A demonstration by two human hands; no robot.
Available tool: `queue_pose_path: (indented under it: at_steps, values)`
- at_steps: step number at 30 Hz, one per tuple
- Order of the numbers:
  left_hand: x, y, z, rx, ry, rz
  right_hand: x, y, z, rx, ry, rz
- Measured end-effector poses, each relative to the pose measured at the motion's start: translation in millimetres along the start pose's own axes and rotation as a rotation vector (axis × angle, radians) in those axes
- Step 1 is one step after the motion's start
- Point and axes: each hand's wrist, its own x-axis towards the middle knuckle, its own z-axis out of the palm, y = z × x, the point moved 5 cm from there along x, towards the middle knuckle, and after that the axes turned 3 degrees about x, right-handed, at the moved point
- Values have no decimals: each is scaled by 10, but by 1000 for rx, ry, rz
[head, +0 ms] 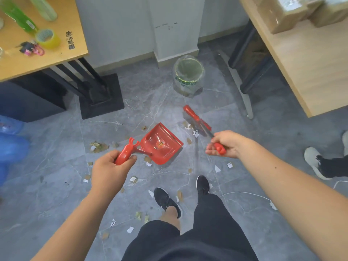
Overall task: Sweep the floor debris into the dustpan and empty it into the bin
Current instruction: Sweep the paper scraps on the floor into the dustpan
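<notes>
Left hand (109, 170) fingers (130, 159) curl around the red dustpan (162, 145) handle; right hand (225, 144) grips the brush (197, 119) above scattered floor debris (98, 146).

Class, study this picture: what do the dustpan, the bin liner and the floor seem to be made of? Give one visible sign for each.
Dustpan: likely moulded plastic, glossy red; light glints off its smooth tray.
Bin liner: thin clear plastic film; see-through and crinkled.
Floor: grey stone-look tile, perhaps marble or ceramic; pale veins and straight joints.
</notes>
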Motion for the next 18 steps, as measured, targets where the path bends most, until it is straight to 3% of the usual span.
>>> queue_pose_path:
  at_steps: [5, 12, 18]
  values:
    - [-354, -79, 235, 59, 21, -53, 241, 208, -461, -240, 151, 45]
    - [-664, 21, 800, 75, 29, -102, 373, 315, -825, -324, 143, 44]
    - [-659, 215, 1237, 271, -25, 0, 435, 173, -942, -317, 121, 27]
